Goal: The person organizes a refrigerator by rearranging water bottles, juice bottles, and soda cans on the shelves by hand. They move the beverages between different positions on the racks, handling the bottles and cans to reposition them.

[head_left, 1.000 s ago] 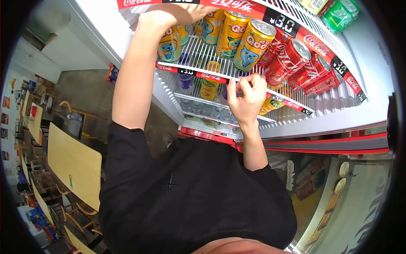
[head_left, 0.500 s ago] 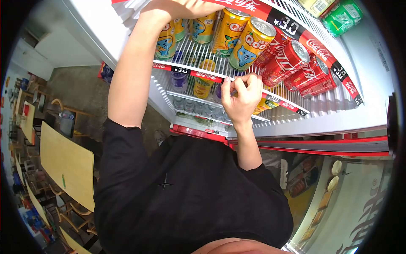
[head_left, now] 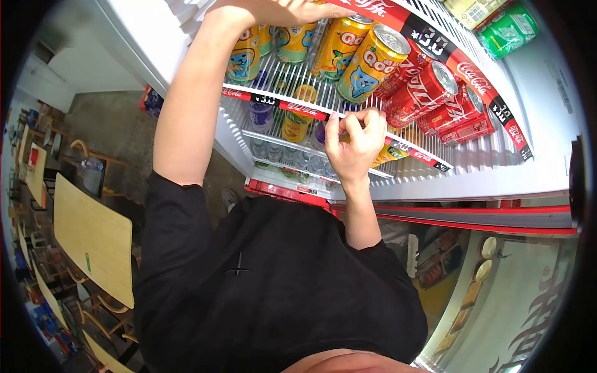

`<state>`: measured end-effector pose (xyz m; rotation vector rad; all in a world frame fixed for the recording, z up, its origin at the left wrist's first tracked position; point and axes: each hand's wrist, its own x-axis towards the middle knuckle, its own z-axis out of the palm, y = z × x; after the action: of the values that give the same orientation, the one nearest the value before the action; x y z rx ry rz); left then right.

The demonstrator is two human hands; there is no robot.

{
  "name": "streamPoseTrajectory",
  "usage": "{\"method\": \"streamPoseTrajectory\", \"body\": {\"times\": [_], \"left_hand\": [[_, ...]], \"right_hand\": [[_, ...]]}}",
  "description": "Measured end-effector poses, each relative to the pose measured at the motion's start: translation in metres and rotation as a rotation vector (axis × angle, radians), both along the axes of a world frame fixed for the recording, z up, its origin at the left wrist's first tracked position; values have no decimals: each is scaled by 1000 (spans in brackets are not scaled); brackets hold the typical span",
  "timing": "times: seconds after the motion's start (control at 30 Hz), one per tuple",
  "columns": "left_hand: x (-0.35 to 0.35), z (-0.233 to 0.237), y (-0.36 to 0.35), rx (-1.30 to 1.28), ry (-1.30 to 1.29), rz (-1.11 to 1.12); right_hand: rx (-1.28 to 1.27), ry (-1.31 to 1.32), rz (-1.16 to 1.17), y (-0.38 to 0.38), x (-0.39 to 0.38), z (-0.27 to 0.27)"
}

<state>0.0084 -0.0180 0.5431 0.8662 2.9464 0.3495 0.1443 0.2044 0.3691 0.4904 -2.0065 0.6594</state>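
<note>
My right hand (head_left: 357, 143) has its fingers curled and pinched at the front edge of the middle shelf, on its red label strip (head_left: 305, 110). At the top edge of the view, my left hand (head_left: 289, 9) reaches along the upper shelf's red price strip (head_left: 429, 40), fingers stretched out; part of it is cut off. Between the hands, yellow Qoo cans (head_left: 373, 65) stand on the middle shelf. Red Coca-Cola cans (head_left: 423, 96) stand to their right, just beyond my right hand.
A green can (head_left: 509, 31) stands on the upper shelf. Lower shelves hold bottles, including a yellow-labelled one (head_left: 295, 126). The fridge's red-edged door (head_left: 460, 217) is open at right. Wooden tables (head_left: 93, 239) and chairs fill the room at left.
My left hand has slid a little to the right along the upper strip. My right hand keeps its place at the middle shelf edge. The view has shifted slightly.
</note>
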Motion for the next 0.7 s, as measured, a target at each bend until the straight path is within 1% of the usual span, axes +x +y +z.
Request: {"method": "streamPoseTrajectory", "body": {"times": [0.7], "left_hand": [[10,0,-4,31,-9,-40]], "right_hand": [[23,-38,4,1,3,1]]}}
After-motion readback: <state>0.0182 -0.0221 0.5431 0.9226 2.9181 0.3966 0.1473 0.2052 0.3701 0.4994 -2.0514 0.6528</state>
